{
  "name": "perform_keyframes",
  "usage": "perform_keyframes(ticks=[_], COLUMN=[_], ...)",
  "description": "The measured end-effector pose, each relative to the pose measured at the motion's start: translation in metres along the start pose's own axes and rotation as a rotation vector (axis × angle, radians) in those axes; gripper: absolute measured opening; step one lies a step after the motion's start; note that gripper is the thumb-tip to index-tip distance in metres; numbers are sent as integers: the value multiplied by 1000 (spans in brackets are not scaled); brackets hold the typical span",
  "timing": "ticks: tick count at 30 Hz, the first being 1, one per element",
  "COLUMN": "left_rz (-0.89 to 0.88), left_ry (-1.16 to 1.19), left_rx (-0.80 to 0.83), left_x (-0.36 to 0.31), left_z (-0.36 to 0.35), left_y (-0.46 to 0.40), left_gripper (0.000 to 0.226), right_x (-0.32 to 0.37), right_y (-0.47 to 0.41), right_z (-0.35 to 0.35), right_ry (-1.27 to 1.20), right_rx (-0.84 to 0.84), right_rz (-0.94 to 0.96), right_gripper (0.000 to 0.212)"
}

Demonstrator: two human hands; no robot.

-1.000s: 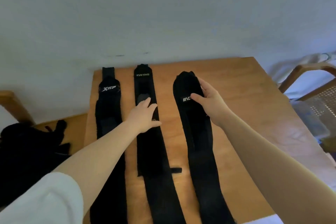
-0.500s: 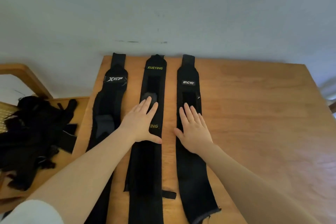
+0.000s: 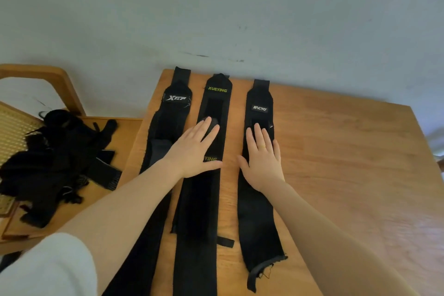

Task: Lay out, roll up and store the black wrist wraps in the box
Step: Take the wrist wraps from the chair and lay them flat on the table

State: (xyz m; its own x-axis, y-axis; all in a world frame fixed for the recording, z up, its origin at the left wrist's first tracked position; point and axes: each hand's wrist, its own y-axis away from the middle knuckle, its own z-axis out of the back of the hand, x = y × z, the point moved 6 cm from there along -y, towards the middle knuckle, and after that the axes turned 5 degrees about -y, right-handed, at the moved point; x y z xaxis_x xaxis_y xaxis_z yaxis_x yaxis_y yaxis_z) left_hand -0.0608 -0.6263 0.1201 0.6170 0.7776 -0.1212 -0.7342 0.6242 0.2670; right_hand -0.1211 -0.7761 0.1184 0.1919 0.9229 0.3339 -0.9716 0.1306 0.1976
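Note:
Three black wrist wraps lie flat side by side on the wooden table (image 3: pixel 336 163), running away from me. The left wrap (image 3: pixel 165 125) carries a white logo, the middle wrap (image 3: pixel 213 103) has green lettering, and the right wrap (image 3: pixel 258 218) has a small white label and a frayed near end. My left hand (image 3: pixel 192 151) rests flat, fingers spread, on the middle wrap. My right hand (image 3: pixel 263 158) lies flat on the right wrap, a ring on one finger. No box is in view.
A tangled pile of more black wraps (image 3: pixel 55 163) sits on a lower wooden surface (image 3: pixel 125 127) to the left, beside a cane-backed wooden chair (image 3: pixel 14 127). A pale wall (image 3: pixel 216 7) stands right behind the table's far edge. Bare tabletop extends to the right.
A second ago my right hand held the top of the right wrap; it has since laid it down flat. Both hands now press flat on their wraps, barely moving in the last half second.

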Motion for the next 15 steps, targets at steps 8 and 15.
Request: perform_keyframes(ticks=[8,15], left_rz=[-27,132], left_ry=[178,254], left_rx=[-215,-128], left_x=[83,232], left_z=[20,-23], left_y=[116,265], left_gripper=[52,49], right_x=[172,329], right_y=[47,71], right_z=[-11,-96], right_ry=[-148,-344], right_rx=[-113,13], right_rz=[291,145], right_gripper=[49,58])
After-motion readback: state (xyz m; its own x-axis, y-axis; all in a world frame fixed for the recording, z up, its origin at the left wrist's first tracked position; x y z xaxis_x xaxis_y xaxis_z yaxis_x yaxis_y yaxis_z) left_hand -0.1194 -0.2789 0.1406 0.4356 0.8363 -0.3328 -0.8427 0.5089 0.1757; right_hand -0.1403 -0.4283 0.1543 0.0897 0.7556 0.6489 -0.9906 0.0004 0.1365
